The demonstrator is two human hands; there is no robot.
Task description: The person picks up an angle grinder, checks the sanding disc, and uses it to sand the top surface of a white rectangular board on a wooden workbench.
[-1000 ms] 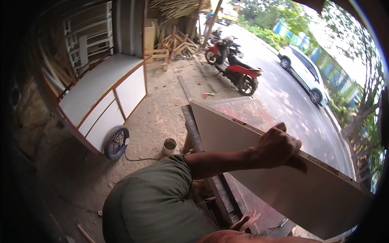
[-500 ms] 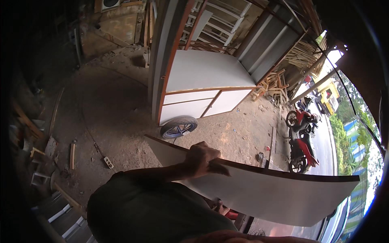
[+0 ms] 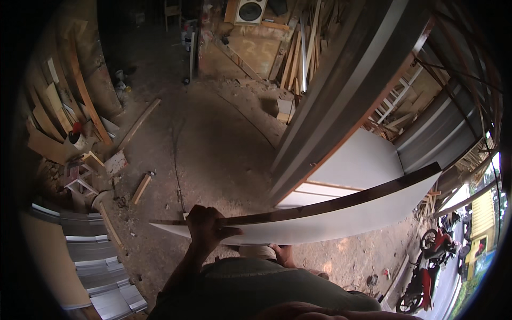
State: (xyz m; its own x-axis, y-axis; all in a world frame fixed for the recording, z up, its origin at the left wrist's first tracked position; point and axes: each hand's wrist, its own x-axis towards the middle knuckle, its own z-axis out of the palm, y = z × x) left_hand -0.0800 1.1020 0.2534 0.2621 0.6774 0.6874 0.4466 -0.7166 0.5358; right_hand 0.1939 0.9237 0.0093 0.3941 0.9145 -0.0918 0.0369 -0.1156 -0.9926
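A long white board [image 3: 320, 221] with a dark brown edge spans the view in front of my body, its edge facing up. My left hand [image 3: 205, 226] is closed over that upper edge near the left end, thumb on the near white face. Lower down, by my shirt, my right hand [image 3: 284, 256] grips the board's lower edge; part of its fingers is hidden behind the board. Beyond the board stands a tall cabinet frame with a white shelf [image 3: 357, 162] and corrugated grey side, partly covered by the board.
Loose timber [image 3: 85, 90] leans on the left wall, near a small stool [image 3: 80, 178]. A wood strip [image 3: 143, 188] and a cable [image 3: 176, 154] lie on the dirt floor. A speaker [image 3: 249, 12] sits at the back. Red motorcycles [image 3: 426, 282] stand at the right by the road.
My view has turned left, so the cabinet and motorcycles sit farther right. The board has swung with me, its right end now higher and in front of the cabinet. Both hands keep hold.
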